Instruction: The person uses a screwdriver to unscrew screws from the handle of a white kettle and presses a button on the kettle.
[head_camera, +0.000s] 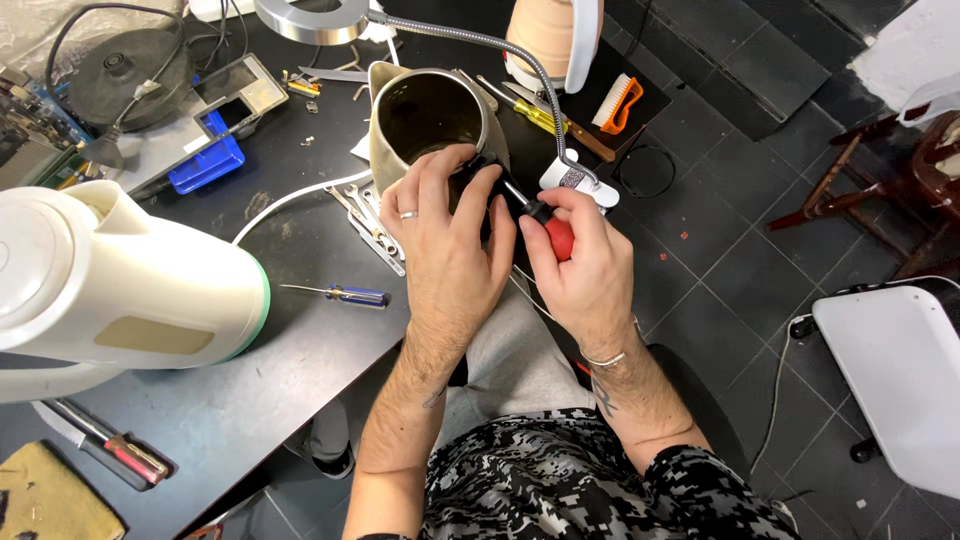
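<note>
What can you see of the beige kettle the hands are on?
The kettle is beige outside, with a dark, stained-looking metal interior. Its lid is off or open, its mouth tipped toward the camera, the spout at upper left. It sits at the black bench's edge. The left hand grips its lower part; the right hand aims a red-handled screwdriver at it.

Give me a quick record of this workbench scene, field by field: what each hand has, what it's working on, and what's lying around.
left hand: left hand grips the black part at the beige kettle rim
right hand: right hand holds a red-handled screwdriver, tip toward the black part
surface: dark workbench
nearby left: large white kettle on its side
nearby tools: blue-handled screwdriver, small wrenches, orange brush
overhead: gooseneck lamp
</note>
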